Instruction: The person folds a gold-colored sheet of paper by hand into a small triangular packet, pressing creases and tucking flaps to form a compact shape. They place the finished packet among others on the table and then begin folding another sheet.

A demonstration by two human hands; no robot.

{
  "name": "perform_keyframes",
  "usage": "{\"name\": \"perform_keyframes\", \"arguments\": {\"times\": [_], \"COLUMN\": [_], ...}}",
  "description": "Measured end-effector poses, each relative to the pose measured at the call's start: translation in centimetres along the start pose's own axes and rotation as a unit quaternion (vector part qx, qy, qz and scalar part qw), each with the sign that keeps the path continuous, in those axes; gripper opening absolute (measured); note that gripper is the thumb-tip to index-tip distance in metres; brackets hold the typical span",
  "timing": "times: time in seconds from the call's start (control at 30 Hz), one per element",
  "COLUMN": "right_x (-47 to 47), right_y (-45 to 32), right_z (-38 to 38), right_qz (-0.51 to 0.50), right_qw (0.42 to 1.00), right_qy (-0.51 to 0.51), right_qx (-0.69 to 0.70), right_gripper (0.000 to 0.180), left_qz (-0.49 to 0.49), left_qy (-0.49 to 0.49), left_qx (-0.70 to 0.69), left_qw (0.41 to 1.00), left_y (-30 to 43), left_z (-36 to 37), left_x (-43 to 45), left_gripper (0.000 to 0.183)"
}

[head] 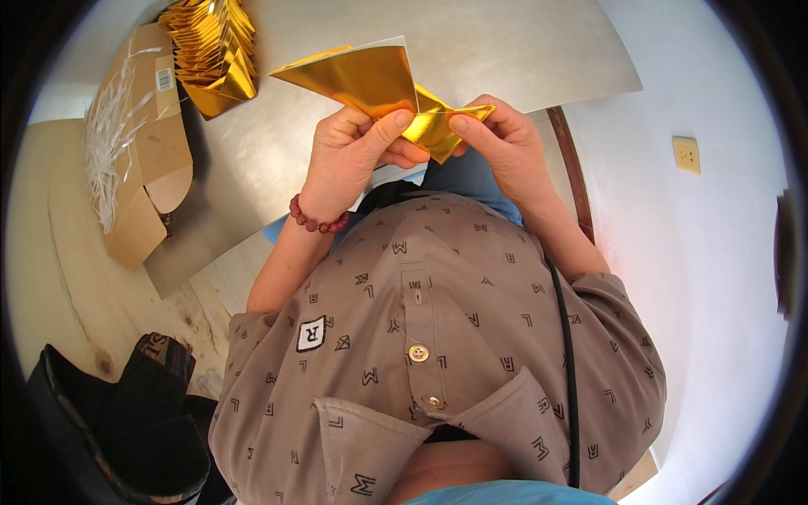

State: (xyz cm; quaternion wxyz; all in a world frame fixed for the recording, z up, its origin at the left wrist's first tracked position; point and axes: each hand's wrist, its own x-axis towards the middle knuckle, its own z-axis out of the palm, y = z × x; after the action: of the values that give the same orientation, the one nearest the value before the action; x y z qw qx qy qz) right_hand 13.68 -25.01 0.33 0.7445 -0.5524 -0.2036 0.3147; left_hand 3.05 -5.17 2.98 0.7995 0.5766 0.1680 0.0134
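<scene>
A sheet of gold foil paper (360, 76), partly folded, is held up between both hands over the near edge of the table. My left hand (360, 142) pinches it near the middle, thumb on top, with a wide triangular flap standing up and leaning left. My right hand (499, 139) grips the narrower folded end between thumb and fingers. A pale underside shows along the flap's upper edge. Some fingers of both hands are hidden behind the foil. Farther off to the left, a stack of folded gold foil pieces (218, 63) lies nested in a row.
A cardboard box (161, 132) with white plastic strips (110, 151) sits at the left on the grey table (505, 44). Black fabric (139, 416) lies at the lower left on a wooden surface (69, 252). A white wall with a socket (686, 154) borders the right.
</scene>
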Motion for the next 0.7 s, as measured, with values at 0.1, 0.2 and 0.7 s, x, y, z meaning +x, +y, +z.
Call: {"name": "perform_keyframes", "arguments": {"times": [0.1, 0.2, 0.7], "right_x": [0.11, 0.25, 0.53], "right_y": [-0.01, -0.07, 0.20], "right_z": [-0.03, -0.04, -0.38], "right_qz": [-0.001, 0.004, -0.015], "right_qw": [1.000, 1.000, 1.000], "right_qy": [-0.001, -0.005, 0.007], "right_qx": [0.001, 0.002, 0.005], "right_gripper": [0.015, 0.015, 0.015], "left_qz": [0.000, 0.000, 0.000], "left_qy": [-0.008, -0.011, -0.019], "left_qx": [-0.002, 0.003, -0.002], "left_qw": [1.000, 1.000, 1.000], "left_y": [-0.08, -0.13, -0.43], "left_z": [-0.12, -0.22, -0.69], "left_x": [0.08, 0.17, 0.42], "left_gripper": [0.030, 0.030, 0.031]}}
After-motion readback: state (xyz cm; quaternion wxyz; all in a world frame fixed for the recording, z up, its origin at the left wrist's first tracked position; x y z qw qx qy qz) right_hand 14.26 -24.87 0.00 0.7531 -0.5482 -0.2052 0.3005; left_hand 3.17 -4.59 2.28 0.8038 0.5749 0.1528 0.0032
